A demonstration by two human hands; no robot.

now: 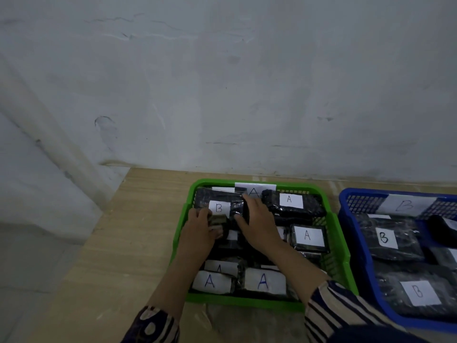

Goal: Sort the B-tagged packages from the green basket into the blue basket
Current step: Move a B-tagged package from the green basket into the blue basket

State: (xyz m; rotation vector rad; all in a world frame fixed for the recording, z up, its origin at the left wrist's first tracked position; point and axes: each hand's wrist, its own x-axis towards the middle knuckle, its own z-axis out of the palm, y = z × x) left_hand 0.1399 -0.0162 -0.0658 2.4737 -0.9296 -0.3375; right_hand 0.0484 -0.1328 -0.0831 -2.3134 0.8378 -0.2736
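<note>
One head cam, looking fwd and down, close over green basket (342,246); blue basket (356,246) just right of it, wall (222,82) behind.

blue basket (346,201) cut off at the right edge, packages under the left hand (199,231) and right hand (257,222) hidden, both sleeves cropped below

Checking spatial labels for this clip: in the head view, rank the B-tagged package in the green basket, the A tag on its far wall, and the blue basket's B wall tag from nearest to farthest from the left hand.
1. B-tagged package, just beyond the left hand.
2. A tag, far wall, to the right.
3. B wall tag, blue basket, far right.
</note>
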